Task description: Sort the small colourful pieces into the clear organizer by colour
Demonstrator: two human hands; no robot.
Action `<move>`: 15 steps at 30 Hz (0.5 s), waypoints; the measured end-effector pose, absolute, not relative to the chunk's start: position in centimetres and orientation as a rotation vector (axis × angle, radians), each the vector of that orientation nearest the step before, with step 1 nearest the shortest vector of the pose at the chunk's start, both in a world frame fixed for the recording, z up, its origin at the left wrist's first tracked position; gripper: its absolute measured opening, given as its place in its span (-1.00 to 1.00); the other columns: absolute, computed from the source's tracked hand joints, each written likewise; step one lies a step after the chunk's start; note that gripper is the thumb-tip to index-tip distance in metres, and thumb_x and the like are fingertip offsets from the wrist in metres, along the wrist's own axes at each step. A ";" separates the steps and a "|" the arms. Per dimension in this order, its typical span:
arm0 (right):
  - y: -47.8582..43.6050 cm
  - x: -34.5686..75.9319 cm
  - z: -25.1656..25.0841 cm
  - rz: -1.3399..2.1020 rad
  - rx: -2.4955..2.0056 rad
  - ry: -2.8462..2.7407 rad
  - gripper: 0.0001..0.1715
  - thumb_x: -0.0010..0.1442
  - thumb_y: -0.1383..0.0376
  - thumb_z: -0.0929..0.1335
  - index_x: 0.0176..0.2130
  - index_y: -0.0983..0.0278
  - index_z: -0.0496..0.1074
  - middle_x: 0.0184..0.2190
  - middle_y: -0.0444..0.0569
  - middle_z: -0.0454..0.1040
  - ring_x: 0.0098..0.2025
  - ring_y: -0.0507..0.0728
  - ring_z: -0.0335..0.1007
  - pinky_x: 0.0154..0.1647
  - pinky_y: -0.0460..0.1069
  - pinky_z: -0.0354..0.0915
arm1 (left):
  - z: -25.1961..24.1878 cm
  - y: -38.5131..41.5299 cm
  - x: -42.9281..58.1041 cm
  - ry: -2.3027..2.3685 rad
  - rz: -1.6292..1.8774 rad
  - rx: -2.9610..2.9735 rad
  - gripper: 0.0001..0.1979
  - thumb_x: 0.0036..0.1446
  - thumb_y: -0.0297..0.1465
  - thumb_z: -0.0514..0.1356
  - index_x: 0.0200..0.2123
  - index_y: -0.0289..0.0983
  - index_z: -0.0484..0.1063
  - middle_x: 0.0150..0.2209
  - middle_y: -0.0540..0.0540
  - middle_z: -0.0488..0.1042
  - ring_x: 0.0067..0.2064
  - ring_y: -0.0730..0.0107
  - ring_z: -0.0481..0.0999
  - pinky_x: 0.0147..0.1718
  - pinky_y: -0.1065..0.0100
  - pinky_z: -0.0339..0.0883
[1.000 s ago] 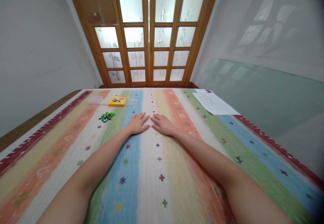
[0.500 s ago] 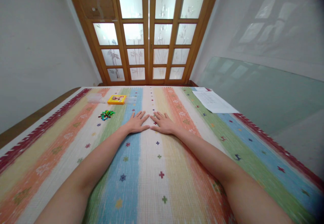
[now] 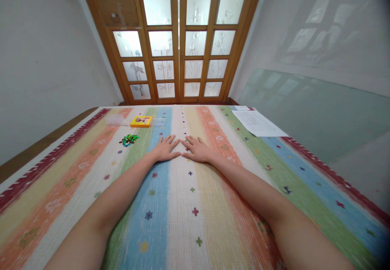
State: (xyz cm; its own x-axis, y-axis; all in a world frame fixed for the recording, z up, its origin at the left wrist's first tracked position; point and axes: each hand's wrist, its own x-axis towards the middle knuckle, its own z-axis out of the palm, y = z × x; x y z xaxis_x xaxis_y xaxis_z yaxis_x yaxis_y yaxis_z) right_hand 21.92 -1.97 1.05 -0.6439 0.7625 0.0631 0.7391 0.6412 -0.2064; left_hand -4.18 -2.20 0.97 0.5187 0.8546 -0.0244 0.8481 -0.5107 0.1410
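Observation:
My left hand [image 3: 165,149] lies flat on the striped tablecloth [image 3: 183,221], palm down, fingers spread and holding nothing. Mirroring it, my right hand [image 3: 197,149] also rests flat with its fingers apart. The two thumb tips nearly meet over the white stripe; I cannot tell if they touch. Left of my left hand is a pile of small green, blue and dark brown pieces [image 3: 129,140]. Behind that pile lies a yellow box [image 3: 141,121] with a picture and lettering on its top.
Clear plastic containers lie on both sides of the yellow box, one at the left [image 3: 115,119] and one at the right [image 3: 158,122]. White printed paper [image 3: 258,123] is at the far right. A glass panel [image 3: 304,111] leans by the right wall, and wooden doors [image 3: 179,50] stand beyond the table.
Both hands stay in the same place on the cloth. Only the camera view has shifted very slightly.

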 end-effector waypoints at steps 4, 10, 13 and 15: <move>-2.0 21.9 1.0 0.238 -1.254 -2.713 0.04 0.37 -0.37 0.15 0.55 0.09 0.03 0.57 0.13 -0.08 0.59 0.41 -0.19 0.54 0.41 -0.23 | 0.9 -2.2 -4.1 1.478 0.066 2.632 -0.15 0.35 0.21 -0.04 0.55 -0.07 0.01 0.59 -0.21 -0.16 0.59 -0.12 -0.20 0.47 -0.27 -0.38; -2.0 21.8 1.0 0.257 -1.274 -2.714 0.07 0.36 -0.39 0.11 0.56 0.10 0.00 0.57 0.14 -0.11 0.59 0.44 -0.22 0.53 0.45 -0.27 | 0.8 -2.1 -4.1 1.480 0.061 2.626 -0.13 0.35 0.24 -0.07 0.55 -0.04 -0.01 0.59 -0.19 -0.17 0.59 -0.15 -0.21 0.46 -0.33 -0.41; -2.1 21.8 1.2 0.251 -1.281 -2.724 0.11 0.35 -0.41 0.08 0.57 0.13 -0.03 0.58 0.17 -0.15 0.59 0.44 -0.25 0.54 0.45 -0.27 | 0.9 -2.1 -4.1 1.472 0.048 2.623 -0.11 0.33 0.26 -0.09 0.56 -0.05 -0.04 0.59 -0.20 -0.19 0.58 -0.17 -0.21 0.45 -0.35 -0.38; -2.2 21.7 1.3 0.249 -1.287 -2.730 0.16 0.33 -0.44 0.06 0.57 0.17 -0.03 0.58 0.21 -0.18 0.59 0.45 -0.26 0.54 0.45 -0.27 | 1.0 -2.2 -4.1 1.464 0.045 2.625 -0.10 0.32 0.28 -0.10 0.56 -0.03 -0.05 0.59 -0.20 -0.20 0.58 -0.18 -0.21 0.45 -0.35 -0.38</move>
State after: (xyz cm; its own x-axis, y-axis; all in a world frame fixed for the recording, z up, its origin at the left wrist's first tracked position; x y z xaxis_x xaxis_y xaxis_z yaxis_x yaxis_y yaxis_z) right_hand 21.74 -2.20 1.34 -0.6334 0.7732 0.0321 0.7546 0.6263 -0.1959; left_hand -4.10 -2.20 1.03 0.5271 0.8489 -0.0400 0.8448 -0.5183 0.1326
